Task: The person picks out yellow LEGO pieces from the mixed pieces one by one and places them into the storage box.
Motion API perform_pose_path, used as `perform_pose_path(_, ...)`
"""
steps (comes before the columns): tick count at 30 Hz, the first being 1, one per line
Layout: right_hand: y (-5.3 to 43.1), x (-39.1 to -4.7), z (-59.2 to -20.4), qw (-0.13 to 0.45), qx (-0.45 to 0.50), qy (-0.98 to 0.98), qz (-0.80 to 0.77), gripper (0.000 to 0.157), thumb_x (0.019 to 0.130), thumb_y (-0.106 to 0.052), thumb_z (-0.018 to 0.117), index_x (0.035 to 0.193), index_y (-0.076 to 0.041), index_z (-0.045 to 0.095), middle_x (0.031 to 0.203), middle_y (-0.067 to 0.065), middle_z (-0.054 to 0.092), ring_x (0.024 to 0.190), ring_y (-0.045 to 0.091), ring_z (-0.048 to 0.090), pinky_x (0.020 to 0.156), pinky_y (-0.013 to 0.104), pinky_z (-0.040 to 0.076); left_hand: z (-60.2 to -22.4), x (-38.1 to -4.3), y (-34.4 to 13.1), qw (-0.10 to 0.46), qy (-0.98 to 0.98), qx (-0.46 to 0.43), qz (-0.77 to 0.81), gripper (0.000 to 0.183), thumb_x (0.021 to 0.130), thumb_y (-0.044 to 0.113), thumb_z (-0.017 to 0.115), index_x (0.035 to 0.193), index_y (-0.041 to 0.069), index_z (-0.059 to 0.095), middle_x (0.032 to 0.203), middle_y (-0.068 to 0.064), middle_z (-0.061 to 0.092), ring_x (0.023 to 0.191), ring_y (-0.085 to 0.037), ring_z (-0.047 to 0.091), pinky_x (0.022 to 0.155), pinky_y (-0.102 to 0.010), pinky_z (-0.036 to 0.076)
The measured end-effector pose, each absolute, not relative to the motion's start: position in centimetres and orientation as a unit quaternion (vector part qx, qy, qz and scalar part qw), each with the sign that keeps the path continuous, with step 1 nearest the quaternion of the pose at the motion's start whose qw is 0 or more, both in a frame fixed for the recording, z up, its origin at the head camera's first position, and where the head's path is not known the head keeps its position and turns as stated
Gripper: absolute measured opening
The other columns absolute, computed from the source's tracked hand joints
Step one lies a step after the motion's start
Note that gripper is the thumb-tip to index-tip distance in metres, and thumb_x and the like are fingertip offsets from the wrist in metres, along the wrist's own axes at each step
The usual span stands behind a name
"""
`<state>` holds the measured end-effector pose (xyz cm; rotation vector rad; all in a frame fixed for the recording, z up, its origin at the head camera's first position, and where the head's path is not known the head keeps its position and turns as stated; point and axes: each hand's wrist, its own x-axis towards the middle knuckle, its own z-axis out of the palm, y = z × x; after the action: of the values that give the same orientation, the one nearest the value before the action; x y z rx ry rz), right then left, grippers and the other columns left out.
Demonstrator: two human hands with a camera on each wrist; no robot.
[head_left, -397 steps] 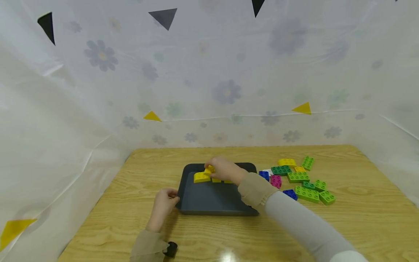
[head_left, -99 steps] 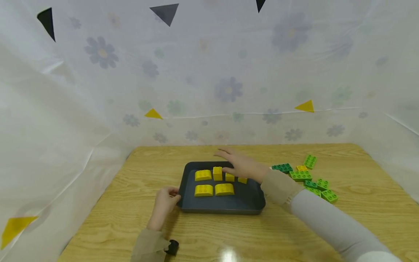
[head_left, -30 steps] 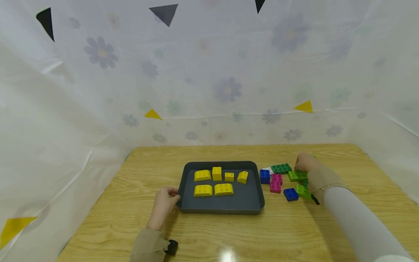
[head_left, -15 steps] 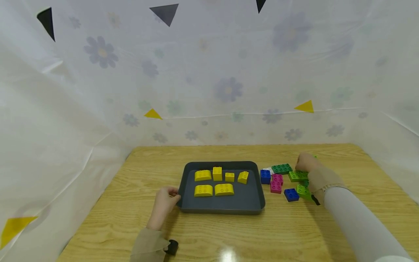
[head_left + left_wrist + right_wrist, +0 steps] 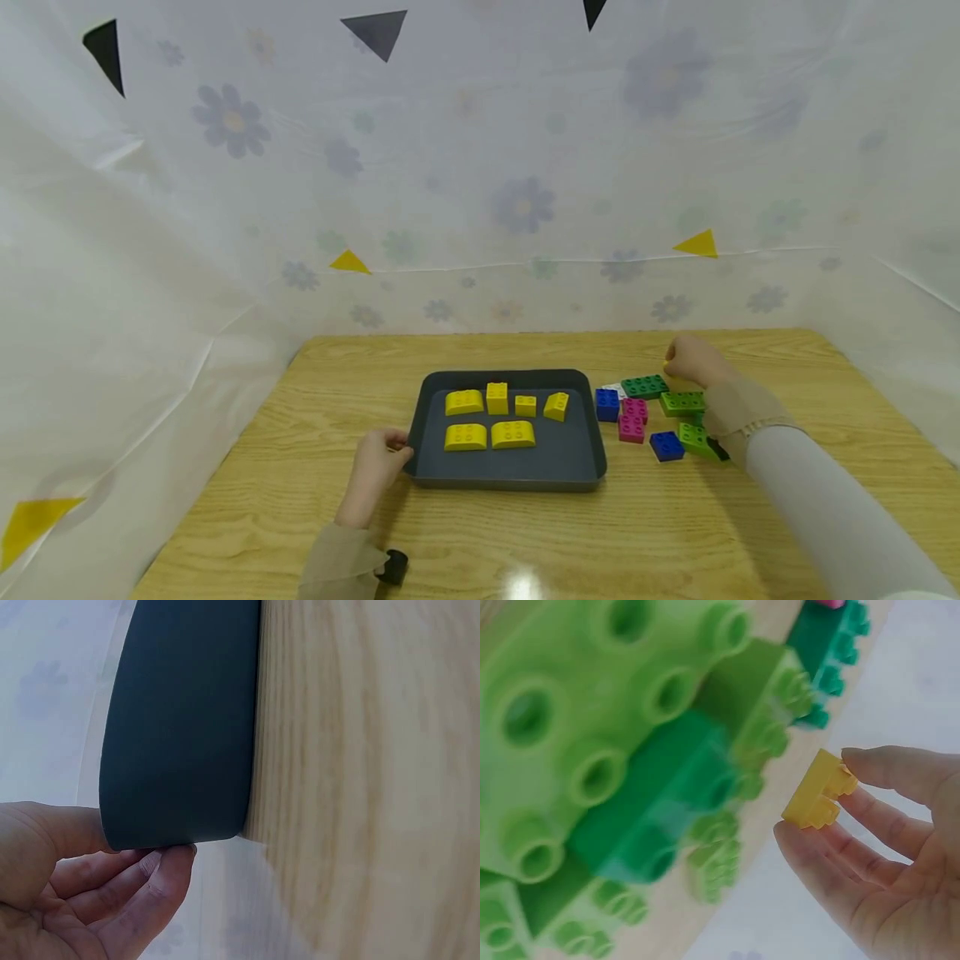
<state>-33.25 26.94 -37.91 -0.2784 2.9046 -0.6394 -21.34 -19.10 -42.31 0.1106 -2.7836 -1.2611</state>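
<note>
My right hand (image 5: 699,363) pinches a small yellow toy brick (image 5: 811,793) between thumb and fingers, above the back right of the table. In the right wrist view it is off the table, its studs facing the palm. At the near left corner of a dark grey tray (image 5: 558,467), my left hand (image 5: 377,463) grips the wall, thumb at the rim and fingers against the outside, as the left wrist view shows. Inside the tray, several yellow bricks (image 5: 513,434) stand in two rows, some with curved ends.
Right of the tray lie blue bricks (image 5: 667,446), pink bricks (image 5: 632,427), a white piece (image 5: 615,390), a dark green brick (image 5: 645,387) and light green bricks (image 5: 682,404). My right forearm hides part of this pile. A white flowered sheet (image 5: 480,208) surrounds the wooden table (image 5: 480,533).
A curved yellow brick and other yellow ones have come to stand in the tray. My right hand went back to the pile and has just lifted the small yellow brick. The left hand stays.
</note>
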Motion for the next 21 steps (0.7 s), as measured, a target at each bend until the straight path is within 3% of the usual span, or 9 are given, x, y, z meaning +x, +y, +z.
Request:
perform_pose_path(2, 26.4, -33.2, -37.5, 0.067, -0.098, 0.972, -0.201, 0.027, 0.084, -0.004, 0.052, 0.102, 0.017, 0.053, 0.095, 0.031, 0.055, 0.073, 0.030, 0.053, 0.060, 0.039, 0.046, -42.3, -21.3, -19.1, 0.042, -0.911, 0.034, -0.409, 0.019, 0.079, -0.004, 0.062, 0.096, -0.010, 0.065, 0.081, -0.013, 0.063, 0.073, -0.022, 0.059, 0.059, -0.030, 0.050)
perform_pose_path(4, 25.8, -33.2, -37.1, 0.058, -0.105, 0.974, -0.190, 0.031, 0.084, -0.005, 0.053, 0.105, 0.017, 0.053, 0.101, 0.033, 0.055, 0.076, 0.032, 0.055, 0.062, 0.042, 0.047, -42.3, -21.3, -19.1, 0.041, -0.912, 0.034, -0.407, 0.018, 0.079, -0.004, 0.062, 0.096, -0.010, 0.065, 0.081, -0.013, 0.063, 0.073, -0.022, 0.059, 0.059, -0.031, 0.050)
perform_pose_path(13, 22.1, -32.7, -35.2, 0.020, -0.142, 0.971, -0.189, 0.028, 0.084, -0.005, 0.058, 0.104, 0.014, 0.057, 0.104, 0.032, 0.054, 0.089, 0.041, 0.055, 0.072, 0.048, 0.047, -42.2, -21.3, -19.1, 0.042, -0.908, 0.040, -0.414, 0.018, 0.079, -0.003, 0.061, 0.096, -0.010, 0.066, 0.081, -0.013, 0.063, 0.072, -0.021, 0.059, 0.058, -0.030, 0.049)
perform_pose_path(21, 18.9, -31.8, -34.0, 0.004, -0.183, 0.963, -0.199, 0.023, 0.082, -0.002, 0.059, 0.101, 0.012, 0.060, 0.104, 0.029, 0.053, 0.096, 0.041, 0.052, 0.081, 0.049, 0.046, -42.3, -21.2, -19.1, 0.043, -0.905, 0.043, -0.421, 0.018, 0.079, -0.003, 0.061, 0.096, -0.010, 0.065, 0.080, -0.013, 0.063, 0.071, -0.020, 0.058, 0.057, -0.029, 0.049)
